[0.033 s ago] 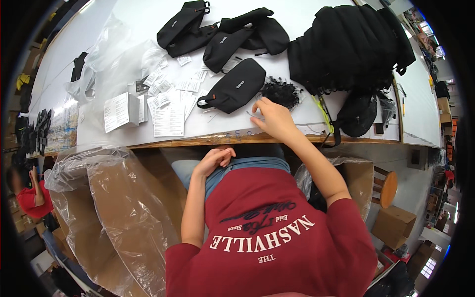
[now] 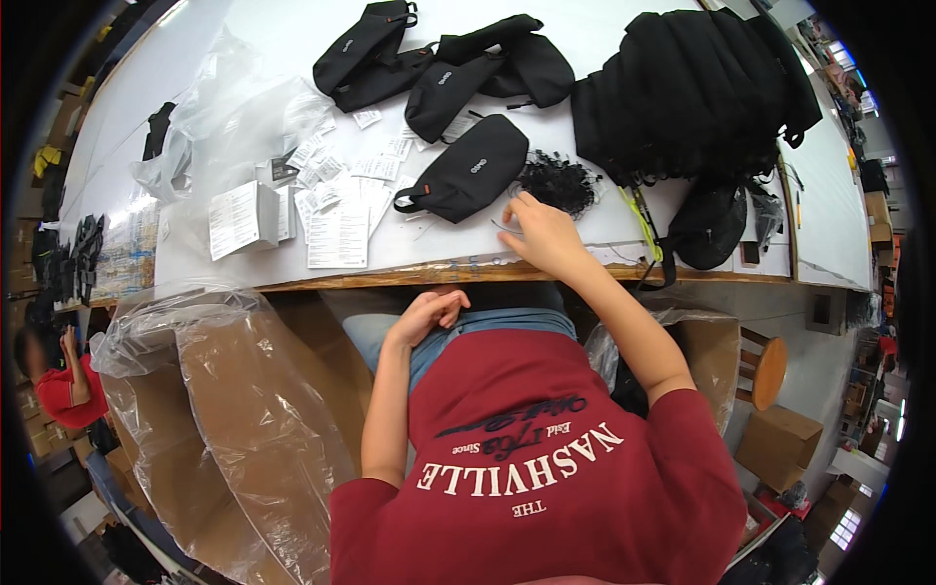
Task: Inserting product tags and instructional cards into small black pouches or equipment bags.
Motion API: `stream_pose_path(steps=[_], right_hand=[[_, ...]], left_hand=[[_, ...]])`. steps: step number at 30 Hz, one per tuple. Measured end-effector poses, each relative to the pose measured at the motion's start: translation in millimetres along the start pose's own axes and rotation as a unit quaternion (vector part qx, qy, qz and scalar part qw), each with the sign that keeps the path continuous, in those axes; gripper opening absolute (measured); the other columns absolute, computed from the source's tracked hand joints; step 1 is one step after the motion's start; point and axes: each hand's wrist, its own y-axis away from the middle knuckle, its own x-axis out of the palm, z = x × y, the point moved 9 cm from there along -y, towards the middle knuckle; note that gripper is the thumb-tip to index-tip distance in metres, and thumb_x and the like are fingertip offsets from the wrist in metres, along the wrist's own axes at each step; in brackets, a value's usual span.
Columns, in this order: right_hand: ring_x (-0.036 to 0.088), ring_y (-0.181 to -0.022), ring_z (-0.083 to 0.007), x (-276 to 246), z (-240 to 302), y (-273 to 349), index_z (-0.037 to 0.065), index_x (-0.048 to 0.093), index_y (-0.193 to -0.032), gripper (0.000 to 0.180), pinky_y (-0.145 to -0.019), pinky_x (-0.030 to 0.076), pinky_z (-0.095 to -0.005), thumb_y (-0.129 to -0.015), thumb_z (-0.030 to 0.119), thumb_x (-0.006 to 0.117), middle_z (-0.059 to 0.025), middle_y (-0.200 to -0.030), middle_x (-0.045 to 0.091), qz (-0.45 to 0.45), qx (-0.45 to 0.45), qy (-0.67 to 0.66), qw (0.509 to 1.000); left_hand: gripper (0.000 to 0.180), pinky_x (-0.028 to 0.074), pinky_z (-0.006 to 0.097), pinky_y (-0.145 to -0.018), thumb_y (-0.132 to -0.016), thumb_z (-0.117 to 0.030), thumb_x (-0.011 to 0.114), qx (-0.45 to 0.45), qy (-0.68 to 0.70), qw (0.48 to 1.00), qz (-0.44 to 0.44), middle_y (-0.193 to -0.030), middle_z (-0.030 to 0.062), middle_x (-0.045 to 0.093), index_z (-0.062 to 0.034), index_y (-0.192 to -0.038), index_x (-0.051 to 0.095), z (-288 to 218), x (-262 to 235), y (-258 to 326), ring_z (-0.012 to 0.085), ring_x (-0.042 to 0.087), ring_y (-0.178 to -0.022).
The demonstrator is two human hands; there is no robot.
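Observation:
My right hand [image 2: 542, 234] lies on the white table [image 2: 682, 244] near its front edge, fingers spread, fingertips beside a heap of small black cords [image 2: 558, 183]. I see nothing in it. A black waist pouch [image 2: 470, 175] lies just left of that hand. My left hand [image 2: 429, 310] rests on my lap below the table's edge, fingers loosely curled and holding nothing.
More black pouches [image 2: 439, 68] and a big pile of black bags [image 2: 692, 93] lie at the back. White paper tags [image 2: 336, 195], a booklet stack [image 2: 239, 216] and clear plastic bags [image 2: 239, 112] lie left. Plastic-lined cardboard boxes [image 2: 229, 390] flank me. Another person [image 2: 54, 390] stands far left.

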Motion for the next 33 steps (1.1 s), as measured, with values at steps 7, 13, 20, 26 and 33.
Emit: stream_pose_path(steps=[7, 13, 20, 26, 33], right_hand=[[0.061, -0.071, -0.0262, -14.5, -7.1, -1.7, 0.006, 0.059, -0.076, 0.012, -0.064, 0.049, -0.0371, -0.078, 0.016, 0.066, -0.0082, -0.079, 0.058, -0.024, -0.018, -0.028, 0.999], [0.045, -0.055, -0.0080, -152.8, 7.9, 18.3, 0.003, 0.065, -0.083, 0.003, -0.050, 0.035, -0.0230, -0.080, 0.005, 0.066, -0.0019, -0.071, 0.055, -0.273, -0.009, -0.130, 0.953], [0.050, -0.059, -0.0059, -190.6, 17.3, 40.0, 0.003, 0.066, -0.086, 0.005, -0.053, 0.038, -0.0216, -0.081, 0.005, 0.067, -0.0019, -0.082, 0.060, -0.350, 0.009, -0.085, 0.933], [0.054, -0.070, -0.0068, -208.0, 15.1, 71.5, 0.006, 0.067, -0.088, 0.004, -0.059, 0.041, -0.0207, -0.085, 0.008, 0.066, -0.0015, -0.101, 0.059, -0.507, -0.006, -0.113, 0.855], [0.054, -0.068, -0.0072, -207.4, 16.2, 70.0, 0.003, 0.064, -0.090, 0.005, -0.058, 0.041, -0.0195, -0.088, 0.007, 0.062, -0.0029, -0.103, 0.058, -0.505, -0.001, -0.119, 0.855]], left_hand=[[0.011, 0.043, 0.022, -0.061, -0.093, -0.012, 0.055, 0.196, -0.006, 0.972, -0.129, -0.067, 0.0026, 0.054, -0.0016, -0.093, 0.059, -81.0, 11.1, 40.7, 0.0086, 0.053, -0.062], [0.061, 0.029, 0.046, -0.103, -0.079, -0.035, 0.073, 0.204, -0.451, 0.666, -0.558, -0.128, 0.0235, 0.048, -0.0034, -0.125, 0.048, -172.9, -69.7, 107.8, 0.0336, 0.040, -0.123], [0.103, 0.013, 0.054, -0.111, -0.066, -0.053, 0.077, 0.054, -0.561, 0.603, -0.565, -0.146, 0.0305, 0.023, -0.0072, -0.144, 0.027, -144.4, -92.4, 77.0, 0.0430, 0.018, -0.138], [0.094, 0.020, 0.050, -0.109, -0.069, -0.038, 0.079, 0.095, -0.524, 0.624, -0.572, -0.143, 0.0220, 0.033, -0.0034, -0.141, 0.029, -152.5, -81.5, 82.0, 0.0378, 0.027, -0.134], [0.091, 0.025, 0.047, -0.108, -0.069, -0.028, 0.081, 0.175, -0.453, 0.625, -0.611, -0.139, 0.0194, 0.037, -0.0021, -0.139, 0.030, -167.3, -61.7, 103.9, 0.0340, 0.033, -0.130]])
